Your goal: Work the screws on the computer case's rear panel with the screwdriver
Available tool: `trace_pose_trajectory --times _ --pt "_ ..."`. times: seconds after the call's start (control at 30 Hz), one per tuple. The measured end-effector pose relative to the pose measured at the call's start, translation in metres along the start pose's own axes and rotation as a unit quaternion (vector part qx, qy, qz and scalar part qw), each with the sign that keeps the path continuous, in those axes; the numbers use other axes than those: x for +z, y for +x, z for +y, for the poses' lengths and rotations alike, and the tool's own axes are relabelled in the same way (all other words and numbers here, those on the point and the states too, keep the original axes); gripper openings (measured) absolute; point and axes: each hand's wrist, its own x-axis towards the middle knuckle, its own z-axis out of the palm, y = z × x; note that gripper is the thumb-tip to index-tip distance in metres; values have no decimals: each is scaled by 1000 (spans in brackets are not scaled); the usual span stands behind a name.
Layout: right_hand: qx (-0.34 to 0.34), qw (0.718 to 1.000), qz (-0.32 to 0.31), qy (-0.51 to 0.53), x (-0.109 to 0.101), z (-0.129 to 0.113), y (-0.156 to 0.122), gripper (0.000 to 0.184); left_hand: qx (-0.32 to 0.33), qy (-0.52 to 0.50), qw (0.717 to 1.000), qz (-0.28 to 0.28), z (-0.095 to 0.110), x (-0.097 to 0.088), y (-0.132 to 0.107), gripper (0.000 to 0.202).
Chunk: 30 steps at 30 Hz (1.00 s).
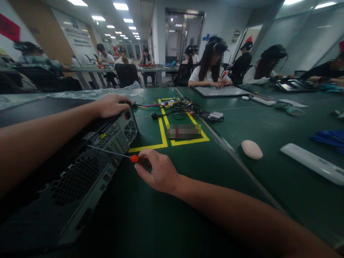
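A black desktop computer case [75, 193] lies along the left side with its rear panel turned toward the middle. My left hand [114, 104] rests on its top, fingers curled over the far corner near the power-supply vent. In my right hand [158, 170] is a screwdriver [134, 158] with an orange and black handle, pinched between thumb and fingers. Its long thin shaft points left, and the tip is at the rear panel by the slot covers. Whether the tip sits on a screw is too small to tell.
Tangled cables [185, 105] lie behind yellow tape [188, 142] on the green table [215, 186]. A blurred-out box [184, 131] sits within the tape. To the right are a beige rounded object [252, 149] and a long white device [313, 163]. A person [212, 68] works across the table.
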Motion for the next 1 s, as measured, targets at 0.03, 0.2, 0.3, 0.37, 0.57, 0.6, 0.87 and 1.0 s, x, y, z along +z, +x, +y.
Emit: trace_pose_trajectory --times 0.03,0.2,0.3,0.37,0.57,0.6,0.87,1.0 --pt "2 1000 -3 -5 0 0 0 22 -2 1 1000 0 0 0 0 66" --pt "7 1000 -14 -15 -2 0 1 20 -6 -2 1000 -1 1 0 0 67" --pt "1 1000 -8 -16 -1 1 1 21 -8 3 1000 5 1 1 0 66" --pt "0 1000 -7 -15 0 2 1 21 -8 2 1000 8 0 1 0 65" --pt "-4 1000 2 -6 0 2 1 22 -4 -13 1000 15 -5 3 3 65" --pt "-2 1000 0 -6 0 2 1 22 -6 -16 1000 16 -5 3 3 65" --pt "-3 1000 2 -5 0 1 0 24 5 -3 1000 6 -3 3 2 68" --pt "5 1000 -9 -8 -1 1 0 25 6 -6 1000 9 -5 4 3 68"
